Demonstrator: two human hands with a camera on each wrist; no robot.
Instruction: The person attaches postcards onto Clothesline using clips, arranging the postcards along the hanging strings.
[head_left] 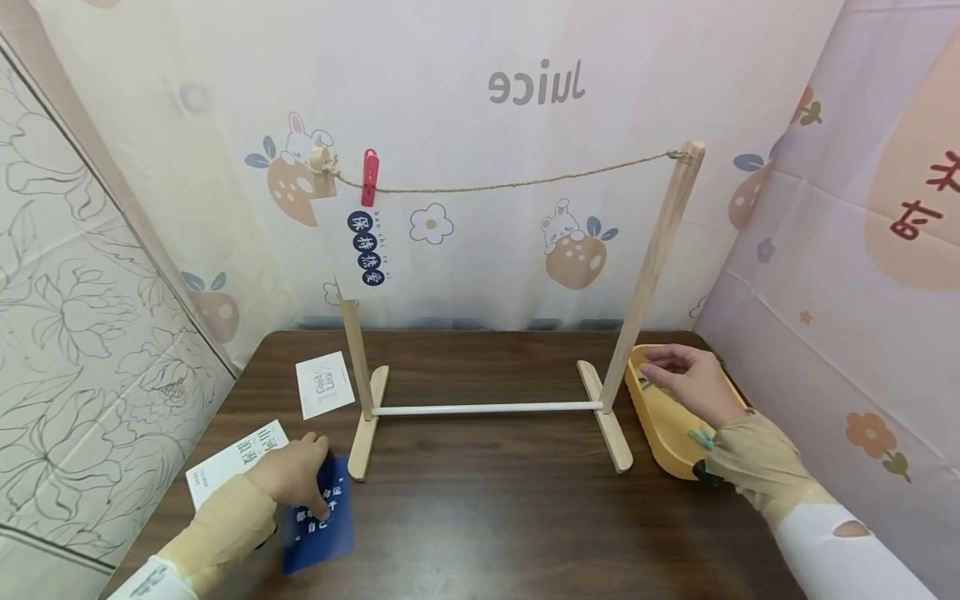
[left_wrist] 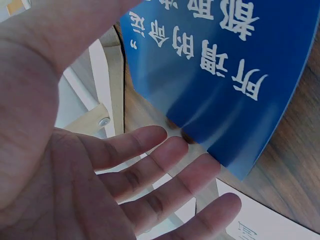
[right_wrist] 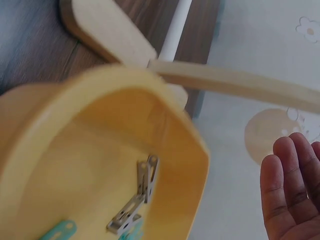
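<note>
Blue card (head_left: 322, 537) near the table's (head_left: 480, 517) left edge: looks light, thin and slick, probably flexible; calls for a pinch along one side. Over it, left hand (head_left: 295, 472) unclenched, contact unclear; right hand (head_left: 693, 383), apparently empty, loose above yellow basket (head_left: 667, 417).

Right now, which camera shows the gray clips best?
The right wrist view, because the gray clips look big and clear. The head view shows at most a tiny bit by the right hand; the left wrist view, none.
</note>
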